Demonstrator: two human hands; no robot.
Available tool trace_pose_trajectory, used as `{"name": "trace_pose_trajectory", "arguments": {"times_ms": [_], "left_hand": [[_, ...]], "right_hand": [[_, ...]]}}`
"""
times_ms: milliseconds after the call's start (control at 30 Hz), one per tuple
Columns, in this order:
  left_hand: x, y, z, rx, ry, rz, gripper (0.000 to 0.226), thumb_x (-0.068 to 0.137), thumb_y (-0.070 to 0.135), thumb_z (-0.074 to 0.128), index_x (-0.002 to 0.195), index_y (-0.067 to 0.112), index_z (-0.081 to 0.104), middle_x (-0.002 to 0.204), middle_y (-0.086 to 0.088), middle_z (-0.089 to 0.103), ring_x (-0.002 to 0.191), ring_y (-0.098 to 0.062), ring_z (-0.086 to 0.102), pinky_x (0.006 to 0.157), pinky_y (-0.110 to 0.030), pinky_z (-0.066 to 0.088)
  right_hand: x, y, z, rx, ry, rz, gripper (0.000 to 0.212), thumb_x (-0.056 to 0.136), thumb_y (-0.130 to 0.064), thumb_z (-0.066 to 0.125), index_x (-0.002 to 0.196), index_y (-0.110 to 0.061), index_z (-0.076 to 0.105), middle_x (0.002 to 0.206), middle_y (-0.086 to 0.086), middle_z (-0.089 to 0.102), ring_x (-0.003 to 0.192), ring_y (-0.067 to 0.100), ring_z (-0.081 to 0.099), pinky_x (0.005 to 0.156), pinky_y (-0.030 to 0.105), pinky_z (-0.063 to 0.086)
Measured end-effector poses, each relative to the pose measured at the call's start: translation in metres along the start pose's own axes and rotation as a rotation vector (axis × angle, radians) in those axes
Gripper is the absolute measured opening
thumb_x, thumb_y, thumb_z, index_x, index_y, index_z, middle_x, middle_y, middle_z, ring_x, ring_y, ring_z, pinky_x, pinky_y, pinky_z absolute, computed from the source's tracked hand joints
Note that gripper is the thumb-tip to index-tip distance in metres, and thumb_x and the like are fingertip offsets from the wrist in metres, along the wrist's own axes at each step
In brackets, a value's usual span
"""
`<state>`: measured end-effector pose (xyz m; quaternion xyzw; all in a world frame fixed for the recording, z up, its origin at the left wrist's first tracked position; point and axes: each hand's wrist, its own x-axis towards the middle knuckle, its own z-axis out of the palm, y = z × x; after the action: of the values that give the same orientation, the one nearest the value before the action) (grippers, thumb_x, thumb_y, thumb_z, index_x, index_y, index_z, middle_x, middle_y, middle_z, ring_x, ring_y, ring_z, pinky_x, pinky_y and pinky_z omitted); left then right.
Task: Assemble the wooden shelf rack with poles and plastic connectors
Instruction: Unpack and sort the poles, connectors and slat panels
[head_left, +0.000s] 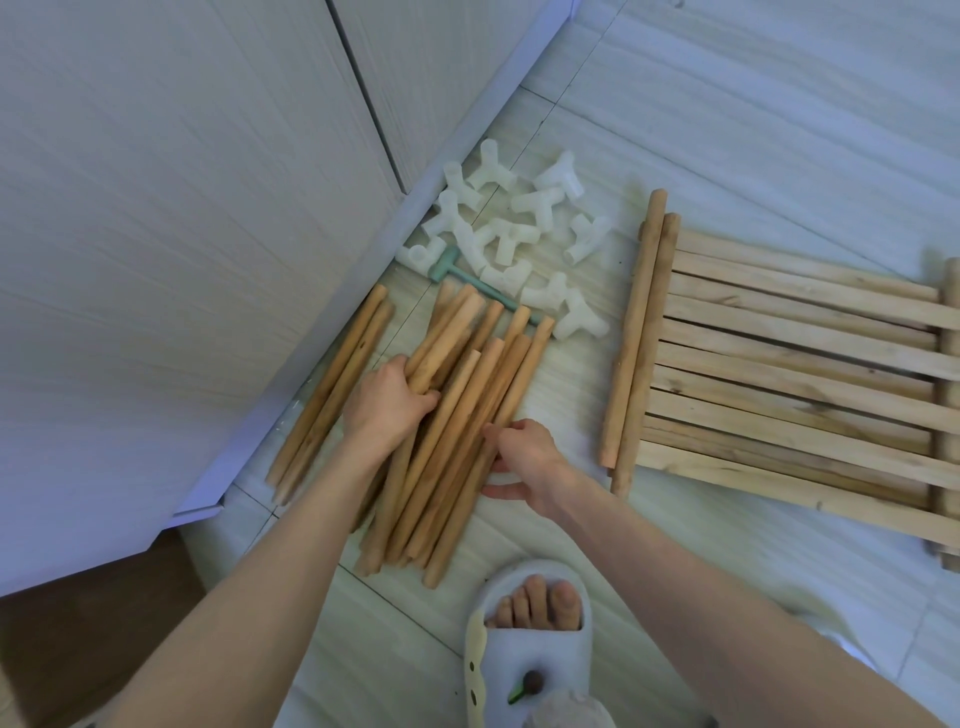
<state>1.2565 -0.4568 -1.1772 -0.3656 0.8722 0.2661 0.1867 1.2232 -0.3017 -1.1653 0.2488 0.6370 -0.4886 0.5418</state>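
Observation:
A pile of several round wooden poles (457, 415) lies on the tiled floor in the middle. My left hand (384, 405) grips a few poles near the top of the pile. My right hand (524, 457) rests on the pile's right edge, its fingers curled round a white plastic connector (501, 486) that is partly hidden. Several more white plastic connectors (519, 234) lie scattered beyond the pile. Two poles (332, 389) lie apart to the left by the cabinet. Slatted wooden shelf panels (789, 374) are stacked at the right, with two poles (634, 338) along their left edge.
A small green plastic mallet (470, 278) lies among the connectors, its handle under the poles. A white cabinet (182, 234) fills the left side. My foot in a white slipper (530, 639) stands at the bottom centre.

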Motion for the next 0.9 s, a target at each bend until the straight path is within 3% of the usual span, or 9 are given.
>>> {"name": "trace_pose_trajectory", "arguments": {"times_ms": [100,233,300,367,533,667,900], "left_hand": [[-0.003,0.001,0.001,0.036,0.014,0.039,0.027,0.082,0.029,0.067,0.103,0.015,0.059,0.093,-0.006,0.066,0.089,-0.027,0.062,0.07,-0.033,0.049],[-0.01,0.002,0.005,0.073,0.059,0.058,0.023,0.082,0.031,0.066,0.097,0.018,0.057,0.089,-0.006,0.066,0.085,-0.029,0.062,0.066,-0.033,0.047],[-0.012,0.003,0.006,0.075,0.088,0.062,0.026,0.081,0.033,0.069,0.095,0.018,0.054,0.086,-0.006,0.065,0.082,-0.029,0.062,0.064,-0.033,0.047],[-0.012,0.004,0.006,0.092,0.109,0.066,0.031,0.08,0.034,0.071,0.097,0.017,0.053,0.085,-0.007,0.064,0.08,-0.029,0.062,0.062,-0.033,0.045],[-0.013,0.007,0.012,0.058,0.138,0.065,0.027,0.081,0.027,0.07,0.096,0.016,0.051,0.086,-0.008,0.064,0.079,-0.028,0.06,0.061,-0.032,0.044],[-0.01,0.005,0.013,-0.038,0.088,0.0,0.034,0.079,0.028,0.072,0.104,0.013,0.055,0.096,-0.008,0.065,0.089,-0.029,0.06,0.067,-0.032,0.044],[-0.009,0.008,0.017,0.006,-0.008,0.023,0.048,0.078,0.027,0.074,0.115,0.008,0.051,0.107,-0.015,0.063,0.1,-0.035,0.059,0.079,-0.038,0.047]], "right_hand": [[0.0,0.002,-0.002,0.004,0.01,-0.013,0.01,0.095,-0.019,0.051,0.086,-0.017,0.048,0.095,0.005,0.061,0.082,0.015,0.059,0.061,0.03,0.054],[0.002,0.004,-0.002,-0.006,0.059,-0.016,0.01,0.094,-0.018,0.051,0.085,-0.017,0.046,0.097,0.006,0.062,0.082,0.016,0.06,0.064,0.03,0.054],[0.003,0.005,-0.004,-0.04,0.084,-0.014,0.005,0.094,-0.019,0.05,0.093,-0.014,0.048,0.104,0.008,0.061,0.092,0.02,0.06,0.068,0.031,0.055],[0.003,0.006,-0.006,-0.098,0.106,-0.016,0.015,0.095,-0.022,0.049,0.106,-0.012,0.048,0.11,0.009,0.057,0.101,0.023,0.057,0.078,0.035,0.055],[0.003,0.006,-0.009,-0.106,0.123,-0.044,0.018,0.096,-0.023,0.046,0.111,-0.014,0.044,0.106,0.005,0.054,0.102,0.023,0.054,0.086,0.039,0.053],[-0.001,0.001,-0.013,-0.048,0.067,-0.028,0.021,0.096,-0.018,0.044,0.117,-0.015,0.044,0.113,0.006,0.054,0.104,0.022,0.054,0.086,0.038,0.053],[-0.003,-0.001,-0.014,0.033,-0.002,-0.014,0.013,0.096,-0.017,0.046,0.107,-0.013,0.049,0.09,0.006,0.062,0.082,0.02,0.06,0.084,0.038,0.053]]}}
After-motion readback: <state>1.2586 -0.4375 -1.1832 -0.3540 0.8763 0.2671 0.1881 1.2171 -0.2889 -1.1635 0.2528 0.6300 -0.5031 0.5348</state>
